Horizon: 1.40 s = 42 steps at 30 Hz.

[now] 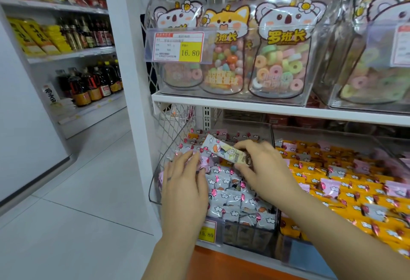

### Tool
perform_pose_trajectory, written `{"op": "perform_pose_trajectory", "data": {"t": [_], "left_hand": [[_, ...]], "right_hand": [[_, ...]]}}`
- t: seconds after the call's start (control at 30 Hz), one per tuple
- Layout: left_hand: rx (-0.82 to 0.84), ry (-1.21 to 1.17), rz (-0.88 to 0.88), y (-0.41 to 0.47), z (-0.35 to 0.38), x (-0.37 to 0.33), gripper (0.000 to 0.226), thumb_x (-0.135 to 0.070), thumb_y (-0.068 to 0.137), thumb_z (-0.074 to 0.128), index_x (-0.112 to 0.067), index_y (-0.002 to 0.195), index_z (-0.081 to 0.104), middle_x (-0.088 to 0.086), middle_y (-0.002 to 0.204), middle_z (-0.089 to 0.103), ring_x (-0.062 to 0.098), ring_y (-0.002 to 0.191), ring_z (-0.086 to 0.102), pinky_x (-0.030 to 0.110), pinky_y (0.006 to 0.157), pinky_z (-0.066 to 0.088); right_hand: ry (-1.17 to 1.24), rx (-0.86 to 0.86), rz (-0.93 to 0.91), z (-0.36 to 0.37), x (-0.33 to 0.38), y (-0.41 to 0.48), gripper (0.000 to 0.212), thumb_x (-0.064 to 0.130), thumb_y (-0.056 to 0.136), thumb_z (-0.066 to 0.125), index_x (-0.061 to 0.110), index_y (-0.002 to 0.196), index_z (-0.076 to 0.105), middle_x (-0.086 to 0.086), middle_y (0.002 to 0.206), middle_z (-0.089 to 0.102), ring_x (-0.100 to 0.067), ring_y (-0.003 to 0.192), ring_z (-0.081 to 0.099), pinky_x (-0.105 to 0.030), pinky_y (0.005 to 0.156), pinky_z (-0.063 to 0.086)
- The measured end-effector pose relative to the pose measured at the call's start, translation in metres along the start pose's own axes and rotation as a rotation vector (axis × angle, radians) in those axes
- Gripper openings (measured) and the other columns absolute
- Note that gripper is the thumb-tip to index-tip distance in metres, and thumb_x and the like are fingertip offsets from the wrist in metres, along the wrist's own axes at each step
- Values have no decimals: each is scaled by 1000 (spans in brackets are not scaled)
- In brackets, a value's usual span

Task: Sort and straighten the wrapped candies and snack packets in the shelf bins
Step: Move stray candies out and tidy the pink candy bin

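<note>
Shelf-tidying under way: a long white cartoon-printed foil packet [221, 149] is held over the far part of the clear-walled left bin [153, 182] of white and pink wrapped candies [230, 191], pinched at its right end by curled fingers [245, 145] of the right hand [264, 168]. The left hand [186, 179] is laid flat, fingers straight, on pink wrappers. The packet could be dropped (it is gripped at one end only), or candies nudged among the orange wrapped candies [332, 182] to the right. The bin's near front is masked by wrists and a yellow price tag [207, 232].

Lower price tag [208, 233] partly hidden, blurred
</note>
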State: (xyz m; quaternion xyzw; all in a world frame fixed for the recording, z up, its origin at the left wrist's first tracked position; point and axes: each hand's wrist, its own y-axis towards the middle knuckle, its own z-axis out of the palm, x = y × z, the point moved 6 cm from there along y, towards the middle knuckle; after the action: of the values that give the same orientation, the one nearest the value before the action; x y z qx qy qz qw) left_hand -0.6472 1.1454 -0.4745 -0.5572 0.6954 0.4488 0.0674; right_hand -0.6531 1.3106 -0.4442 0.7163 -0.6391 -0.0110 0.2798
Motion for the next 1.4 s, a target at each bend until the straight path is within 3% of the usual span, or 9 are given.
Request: {"op": "perform_pose_trajectory", "data": {"t": [0.07, 0.2, 0.33, 0.43, 0.57, 0.8, 0.97, 1.17, 1.4], "left_hand": [[66, -238, -137, -1, -1, -6, 54, -31, 95, 50, -28, 146, 30, -21, 119, 52, -21, 101, 49, 2, 86, 38], [182, -536, -267, -4, 10, -17, 66, -34, 89, 58, -38, 145, 23, -32, 111, 51, -13, 102, 55, 12, 87, 44], [240, -501, -205, -6, 19, -25, 52, -31, 90, 58, -35, 138, 39, -23, 91, 59, -21, 92, 52, 1, 72, 40], [240, -430, -155, -5, 22, -27, 41, -28, 93, 54, -27, 133, 45, -28, 86, 54, -28, 82, 48, -4, 67, 36], [222, -331, -94, 0, 27, -27, 41, -34, 95, 48, -33, 136, 41, -21, 94, 59, -14, 88, 52, 6, 74, 42], [241, -289, -58, 5, 34, -29, 42, -30, 98, 45, -36, 138, 37, -16, 110, 54, -5, 88, 51, 20, 78, 40], [244, -295, -74, 5, 33, -23, 43, -29, 98, 45, -34, 139, 36, -18, 112, 51, -5, 96, 47, 8, 75, 34], [299, -258, -81, 7, 30, -20, 46, -28, 98, 44, -30, 142, 33, -9, 119, 55, 7, 108, 50, 23, 85, 36], [332, -155, 4, 7, 27, -32, 41, -27, 98, 45, -34, 138, 36, -14, 105, 53, 4, 94, 49, 24, 77, 37]], "right_hand": [[79, 34, -5, 0, 0, -6, 38, 38, 88, 59, 38, 123, 44, 12, 99, 46, -15, 101, 47, -28, 78, 39], [143, 50, -32, -3, 1, -14, 39, 40, 80, 68, 43, 106, 39, 23, 88, 50, -12, 97, 48, -28, 79, 40], [132, 108, -38, -2, 3, -19, 39, 43, 76, 71, 38, 97, 38, 19, 84, 52, -7, 91, 51, -28, 81, 42], [50, 122, -55, -1, -5, -22, 32, 44, 79, 68, 34, 101, 48, 26, 89, 47, 2, 91, 47, -28, 98, 37], [-167, 138, -45, 1, -16, -26, 20, 40, 89, 55, 31, 107, 59, 11, 94, 54, -9, 106, 40, -28, 105, 21], [-183, 167, 3, 19, -25, -25, 27, 27, 90, 57, 24, 115, 64, 1, 104, 63, -16, 113, 38, -25, 91, 37], [-360, 209, -36, 20, -17, -21, 15, 24, 92, 56, 24, 99, 69, 5, 93, 66, -18, 102, 43, -24, 73, 33], [-332, 211, -16, 19, -16, -22, 21, 7, 85, 52, 21, 74, 62, 4, 77, 58, -18, 97, 40, -24, 71, 29], [-322, 250, -6, 21, -18, -20, 18, 11, 89, 52, 18, 81, 66, 1, 81, 63, -20, 105, 41, -24, 74, 32]]}}
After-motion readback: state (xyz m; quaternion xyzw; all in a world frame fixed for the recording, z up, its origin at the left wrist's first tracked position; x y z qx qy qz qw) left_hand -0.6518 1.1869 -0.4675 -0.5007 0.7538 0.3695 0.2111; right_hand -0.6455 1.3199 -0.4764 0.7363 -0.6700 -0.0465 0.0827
